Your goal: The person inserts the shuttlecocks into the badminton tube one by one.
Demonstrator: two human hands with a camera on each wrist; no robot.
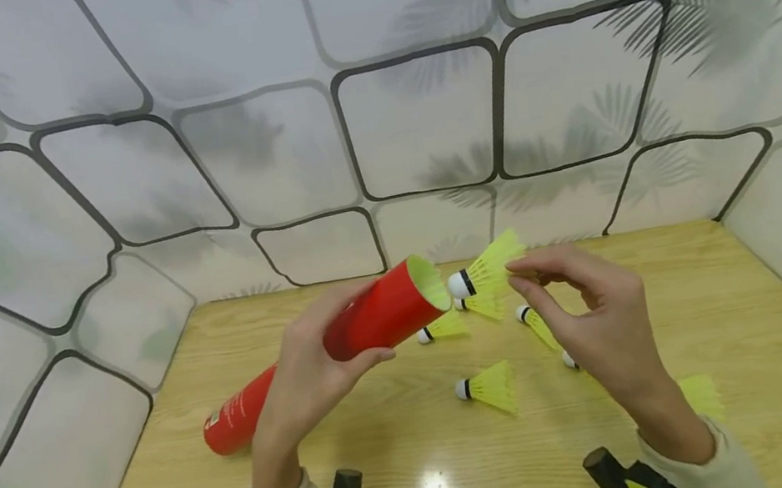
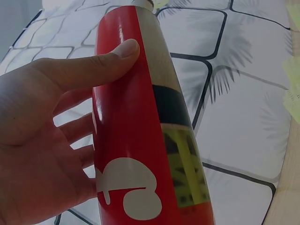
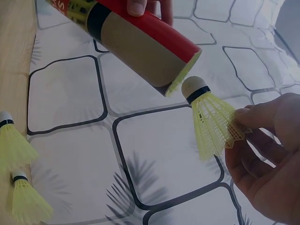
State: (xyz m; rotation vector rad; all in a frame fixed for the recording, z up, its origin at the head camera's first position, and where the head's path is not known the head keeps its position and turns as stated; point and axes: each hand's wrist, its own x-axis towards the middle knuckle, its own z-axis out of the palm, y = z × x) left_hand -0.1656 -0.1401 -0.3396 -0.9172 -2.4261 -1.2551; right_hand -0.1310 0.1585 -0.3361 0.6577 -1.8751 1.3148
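Observation:
My left hand grips a red shuttlecock tube around its upper part, thumb along the near side. The tube slants, its open end raised toward the right and its lower end near the table at left. In the left wrist view, a see-through strip on the tube shows a dark band and yellow below it. My right hand pinches a yellow shuttlecock by the skirt edge between thumb and fingers. Its white cork tip points at the tube's mouth, right at the rim and outside it.
Several more yellow shuttlecocks lie on the wooden table, one in front of the tube, others behind and under the right hand. One skirt shows beside the right wrist. A patterned wall covering stands along the table's back and sides.

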